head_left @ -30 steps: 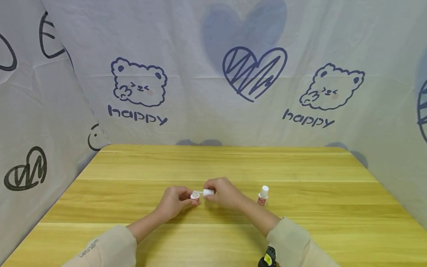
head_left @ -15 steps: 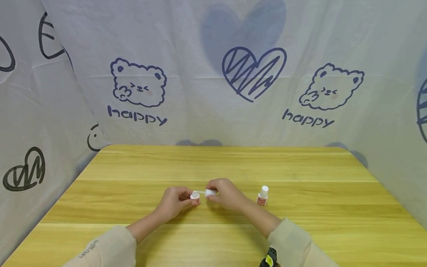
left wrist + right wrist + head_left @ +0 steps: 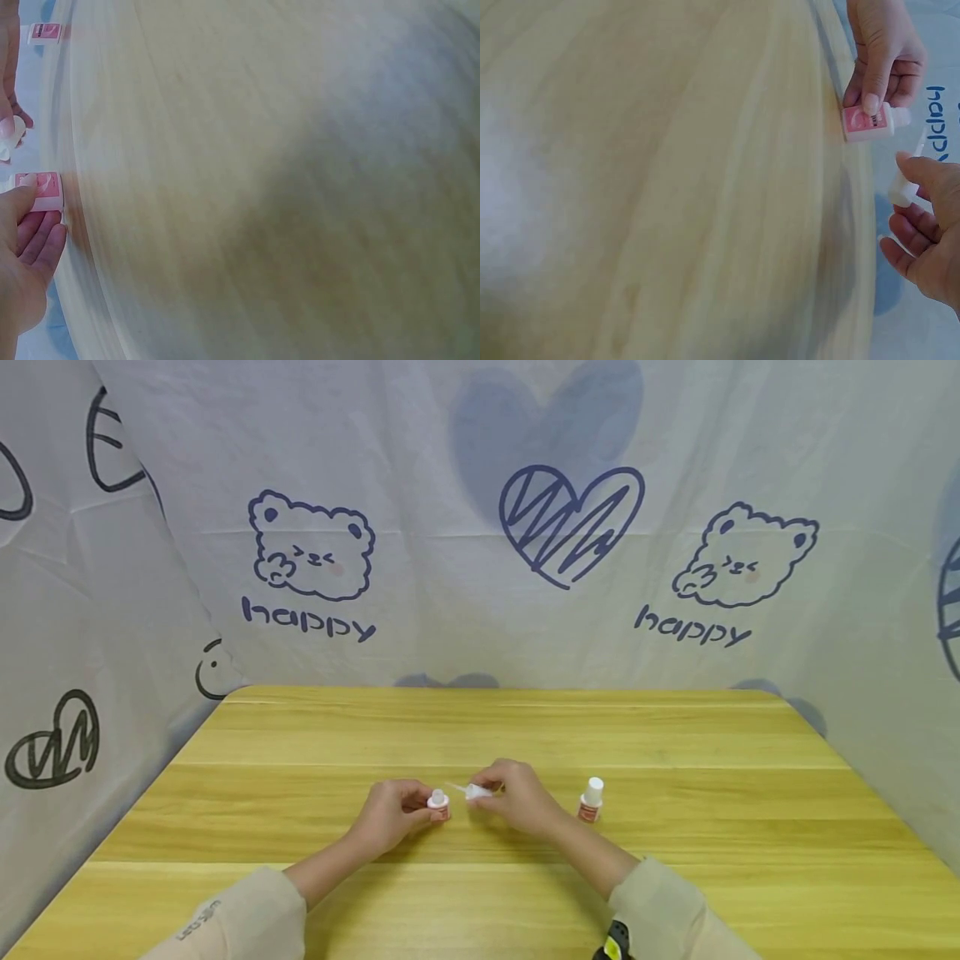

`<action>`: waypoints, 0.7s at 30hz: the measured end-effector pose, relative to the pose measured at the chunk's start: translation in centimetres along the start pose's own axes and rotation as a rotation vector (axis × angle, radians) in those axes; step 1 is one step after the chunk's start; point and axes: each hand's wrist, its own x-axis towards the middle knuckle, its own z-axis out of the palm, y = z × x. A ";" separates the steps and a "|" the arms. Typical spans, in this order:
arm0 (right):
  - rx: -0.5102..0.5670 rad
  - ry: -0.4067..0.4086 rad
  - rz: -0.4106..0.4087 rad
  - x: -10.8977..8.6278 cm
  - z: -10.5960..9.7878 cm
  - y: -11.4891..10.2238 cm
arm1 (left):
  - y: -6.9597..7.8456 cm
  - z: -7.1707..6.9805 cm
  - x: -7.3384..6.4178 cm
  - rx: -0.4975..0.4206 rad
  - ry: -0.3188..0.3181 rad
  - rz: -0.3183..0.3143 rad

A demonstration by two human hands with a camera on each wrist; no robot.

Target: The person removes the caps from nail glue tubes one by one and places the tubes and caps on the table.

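Observation:
With thumb and fingers, my left hand (image 3: 388, 814) holds a small white bottle (image 3: 439, 807) with a pink-red label, upright on the table. Its neck is uncapped, as the right wrist view also shows on the bottle (image 3: 866, 122). Just to the right, my right hand (image 3: 519, 797) pinches a white cap (image 3: 477, 792) above the table. A thin pale applicator stem (image 3: 455, 787) sticks out of the cap and points left toward the bottle, apart from it. In the right wrist view the cap (image 3: 904, 190) sits between thumb and fingers.
A second bottle (image 3: 591, 800) of the same kind, white cap on, stands upright to the right of my right hand. The wooden table (image 3: 480, 727) ends at a white cloth (image 3: 450, 610) with drawings.
My right hand has drawn the cap and its stem a little to the right, away from the bottle neck, and the cap has tilted. The left hand and bottle have stayed put.

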 end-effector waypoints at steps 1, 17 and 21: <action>0.010 0.005 0.004 -0.1 0.0 0.2 | 0.0 0.0 0.0 -0.001 0.001 0.000; 0.144 0.058 0.067 -0.5 0.8 0.7 | -0.1 0.1 -0.2 0.002 0.009 -0.004; 0.167 0.061 0.077 -0.6 1.1 1.0 | -0.1 0.1 -0.2 0.000 0.006 -0.002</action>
